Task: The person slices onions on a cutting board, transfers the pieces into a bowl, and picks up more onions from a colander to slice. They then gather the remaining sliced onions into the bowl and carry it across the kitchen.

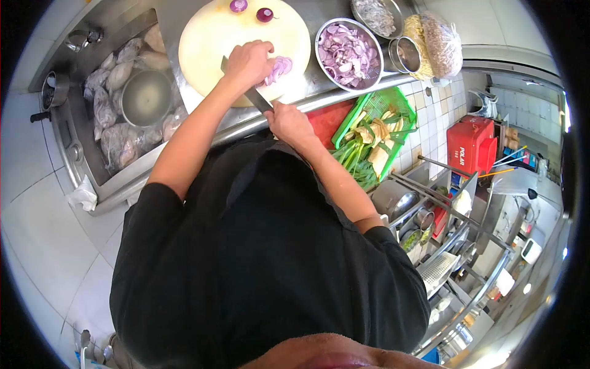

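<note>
My right hand (pixel 291 125) is wrapped around the handle of a kitchen knife (pixel 257 99) at the near edge of a round, pale cutting board (pixel 206 37). The blade points up and left and passes beneath my left hand and wrist. My left hand (pixel 249 64) rests over the board with its fingers curled; whatever lies under them is hidden. Beside its fingertips is a small heap of sliced red onion (pixel 279 69). Farther back on the board sit a cut red onion piece (pixel 238 5) and another small red onion (pixel 265 15).
Right of the board stand a steel bowl of sliced onions (pixel 348 54), a second bowl (pixel 376 17) and a small steel pot (pixel 405 54). Below them is a green basket (pixel 399 98) of vegetable scraps. A sink (pixel 132 31) holding bagged food lies left.
</note>
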### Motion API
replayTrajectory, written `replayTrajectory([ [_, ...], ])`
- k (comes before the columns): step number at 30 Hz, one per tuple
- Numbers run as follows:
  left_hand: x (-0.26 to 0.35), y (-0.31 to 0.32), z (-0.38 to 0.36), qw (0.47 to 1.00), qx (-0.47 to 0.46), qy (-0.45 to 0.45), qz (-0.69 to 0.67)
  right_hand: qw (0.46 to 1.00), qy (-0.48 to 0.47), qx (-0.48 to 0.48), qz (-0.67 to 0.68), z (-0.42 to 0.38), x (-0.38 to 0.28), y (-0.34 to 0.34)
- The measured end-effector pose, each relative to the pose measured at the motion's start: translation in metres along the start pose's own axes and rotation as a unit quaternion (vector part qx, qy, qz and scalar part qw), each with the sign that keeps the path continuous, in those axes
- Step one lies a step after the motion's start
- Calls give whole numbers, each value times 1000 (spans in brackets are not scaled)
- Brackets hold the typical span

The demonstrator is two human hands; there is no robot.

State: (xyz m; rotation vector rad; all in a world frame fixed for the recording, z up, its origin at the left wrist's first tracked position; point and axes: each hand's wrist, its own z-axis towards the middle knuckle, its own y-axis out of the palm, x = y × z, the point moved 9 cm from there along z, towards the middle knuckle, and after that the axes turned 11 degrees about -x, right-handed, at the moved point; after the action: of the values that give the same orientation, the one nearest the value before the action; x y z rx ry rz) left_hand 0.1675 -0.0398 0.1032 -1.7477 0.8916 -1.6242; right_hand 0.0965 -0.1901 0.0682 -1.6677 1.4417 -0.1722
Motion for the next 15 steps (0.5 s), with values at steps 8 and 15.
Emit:
replayTrajectory([
  [8,-42,36,37,977,-124,-160,63,997,30,-46,48,3,14,0],
  [15,-38,-7,-3,972,-18,-49,-228,997,32,11,70,8,45,-27],
])
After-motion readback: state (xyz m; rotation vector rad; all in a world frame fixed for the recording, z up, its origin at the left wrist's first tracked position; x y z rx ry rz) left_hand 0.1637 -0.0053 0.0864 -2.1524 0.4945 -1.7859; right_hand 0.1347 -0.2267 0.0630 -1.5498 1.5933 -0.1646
